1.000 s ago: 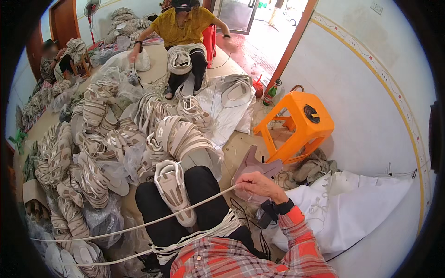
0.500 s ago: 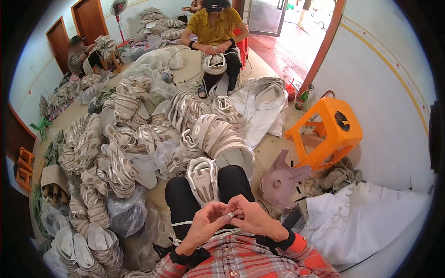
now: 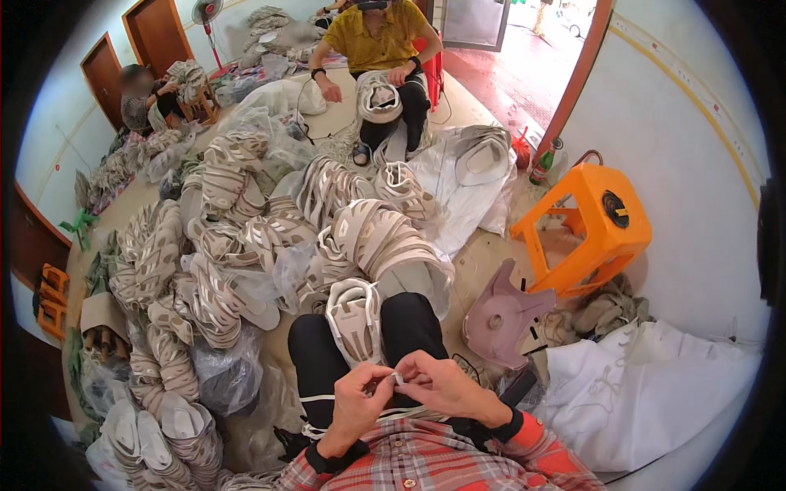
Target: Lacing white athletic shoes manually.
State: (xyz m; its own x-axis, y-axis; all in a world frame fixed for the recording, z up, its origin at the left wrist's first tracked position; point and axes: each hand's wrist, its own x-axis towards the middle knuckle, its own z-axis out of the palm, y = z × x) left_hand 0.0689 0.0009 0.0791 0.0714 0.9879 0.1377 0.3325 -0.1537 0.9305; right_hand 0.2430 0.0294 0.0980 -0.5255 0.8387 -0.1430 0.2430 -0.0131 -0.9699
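Note:
Above my lap, both hands come together at the fingertips. My left hand [image 3: 357, 403] and my right hand [image 3: 449, 388] pinch a small whitish piece [image 3: 399, 378], too small for me to name, perhaps a lace end. Just beyond them a beige and white shoe upper [image 3: 355, 321] lies between my thighs, toe end toward me, and neither hand grips it. White cord runs across my lap, partly hidden by my hands. A nested stack of shoe uppers [image 3: 383, 245] rests on its side past my knees.
Heaped shoe uppers [image 3: 217, 295] and clear plastic bags [image 3: 225, 380] cover the floor at left. To the right are an orange stool [image 3: 634, 233], a mauve plastic piece [image 3: 495, 317], white sheeting [image 3: 630, 401] and a green bottle [image 3: 544, 161]. Opposite sits a co-worker [image 3: 377, 41] with a shoe upper.
My fingertips have shifted slightly left, and the whitish piece now shows upright between them. The co-worker opposite has moved one hand away from their shoe upper. My view has tilted slightly.

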